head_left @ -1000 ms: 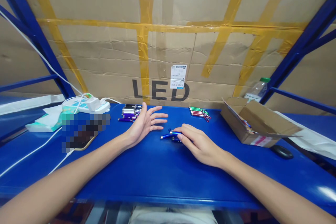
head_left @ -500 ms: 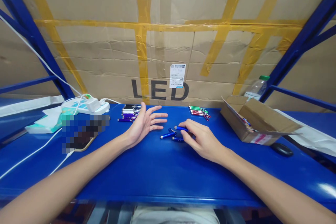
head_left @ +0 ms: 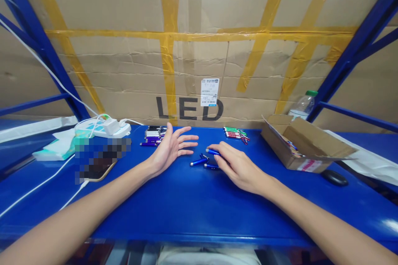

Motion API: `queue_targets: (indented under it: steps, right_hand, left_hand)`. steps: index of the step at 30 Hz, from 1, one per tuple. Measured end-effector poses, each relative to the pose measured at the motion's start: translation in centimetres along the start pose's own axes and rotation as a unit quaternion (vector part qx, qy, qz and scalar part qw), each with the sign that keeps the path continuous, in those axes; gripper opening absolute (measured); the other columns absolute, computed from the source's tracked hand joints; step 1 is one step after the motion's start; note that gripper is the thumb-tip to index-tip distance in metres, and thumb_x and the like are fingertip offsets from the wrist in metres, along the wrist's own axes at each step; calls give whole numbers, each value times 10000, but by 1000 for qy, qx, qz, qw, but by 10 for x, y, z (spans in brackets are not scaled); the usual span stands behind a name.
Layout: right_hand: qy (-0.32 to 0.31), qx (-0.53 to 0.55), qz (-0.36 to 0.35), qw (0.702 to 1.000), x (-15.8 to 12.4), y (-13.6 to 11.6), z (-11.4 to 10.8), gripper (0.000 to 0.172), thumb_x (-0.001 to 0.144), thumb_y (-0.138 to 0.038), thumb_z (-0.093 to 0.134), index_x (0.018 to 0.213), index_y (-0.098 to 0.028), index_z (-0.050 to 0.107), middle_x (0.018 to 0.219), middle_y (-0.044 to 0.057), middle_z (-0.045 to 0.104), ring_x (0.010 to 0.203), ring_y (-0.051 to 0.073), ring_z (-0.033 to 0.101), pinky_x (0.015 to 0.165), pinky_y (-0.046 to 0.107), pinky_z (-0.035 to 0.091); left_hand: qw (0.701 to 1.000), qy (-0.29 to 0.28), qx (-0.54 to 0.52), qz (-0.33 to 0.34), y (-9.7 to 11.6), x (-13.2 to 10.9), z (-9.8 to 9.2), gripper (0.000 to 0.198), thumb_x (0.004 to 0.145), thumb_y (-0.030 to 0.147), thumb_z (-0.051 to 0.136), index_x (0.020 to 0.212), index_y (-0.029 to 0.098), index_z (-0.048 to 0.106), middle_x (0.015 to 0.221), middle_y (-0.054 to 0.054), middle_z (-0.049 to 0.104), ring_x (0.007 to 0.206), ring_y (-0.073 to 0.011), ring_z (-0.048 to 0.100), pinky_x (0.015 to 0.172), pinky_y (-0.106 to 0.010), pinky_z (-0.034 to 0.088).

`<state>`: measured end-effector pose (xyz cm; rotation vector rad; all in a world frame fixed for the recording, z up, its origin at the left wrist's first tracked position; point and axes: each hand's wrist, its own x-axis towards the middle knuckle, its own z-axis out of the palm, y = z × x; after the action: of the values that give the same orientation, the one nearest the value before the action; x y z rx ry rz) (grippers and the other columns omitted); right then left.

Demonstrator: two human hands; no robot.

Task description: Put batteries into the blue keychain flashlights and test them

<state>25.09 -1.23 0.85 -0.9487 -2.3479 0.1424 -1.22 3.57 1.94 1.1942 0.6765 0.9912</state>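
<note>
My right hand is closed, thumb and fingers pinching a small blue keychain flashlight by its side, the silver end pointing left. Just below it on the blue table, two more blue keychain flashlights lie loose: one slanted with its clip upward, another partly hidden by my right thumb. My left hand is open, fingers spread toward the right and palm turned inward, holding nothing. Behind its wrist and thumb sits a row of black, silver and purple keychain flashlights, partly covered.
Green and red keychain flashlights lie in a row at the back. An open cardboard box stands right, near a black mouse and a bottle. A phone, power strip and cables lie left. A big carton stands behind.
The view has tilted slightly upward, so the carton's top edge now shows. Both hands keep nearly the same pose, and the blue flashlight stays in my right fingers.
</note>
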Motion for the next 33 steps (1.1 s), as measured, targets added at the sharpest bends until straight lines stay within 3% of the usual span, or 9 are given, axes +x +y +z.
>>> queue_targets:
  steps: [4, 12, 19, 33]
  right_hand:
    - [-52, -1, -6, 999, -1, 0, 2, 312, 1162, -308, 357, 1398, -230, 547, 1130, 96, 666, 999, 237, 689, 890, 395, 579]
    - [-19, -20, 12, 1000, 0, 3, 3, 305, 1153, -296, 374, 1356, -205, 581, 1155, 127, 680, 1051, 266, 698, 932, 432, 587]
    - [-70, -8, 16, 997, 0, 1, 2, 321, 1158, -298, 369, 1380, -209, 583, 1117, 99, 666, 979, 244, 691, 885, 416, 592]
    - [-72, -21, -24, 997, 0, -1, -1, 345, 1173, -305, 335, 1440, -211, 532, 1158, 109, 658, 961, 232, 686, 847, 387, 589]
  left_hand:
    - [1000, 3, 5, 2, 0, 1, 0, 933, 1000, 856, 227, 1569, 164, 489, 1479, -225, 655, 1321, -368, 649, 1007, -452, 536]
    - [1000, 5, 6, -4, 0, 1, -1, 919, 1000, 853, 271, 1560, 165, 510, 1463, -225, 665, 1313, -373, 647, 1009, -458, 534]
    - [1000, 4, 5, 1, -1, 2, -3, 928, 994, 860, 264, 1553, 166, 525, 1469, -224, 662, 1315, -371, 653, 1006, -453, 539]
    - [1000, 9, 6, -8, 0, 1, 0, 931, 990, 865, 270, 1537, 161, 540, 1450, -227, 672, 1307, -377, 652, 1005, -460, 547]
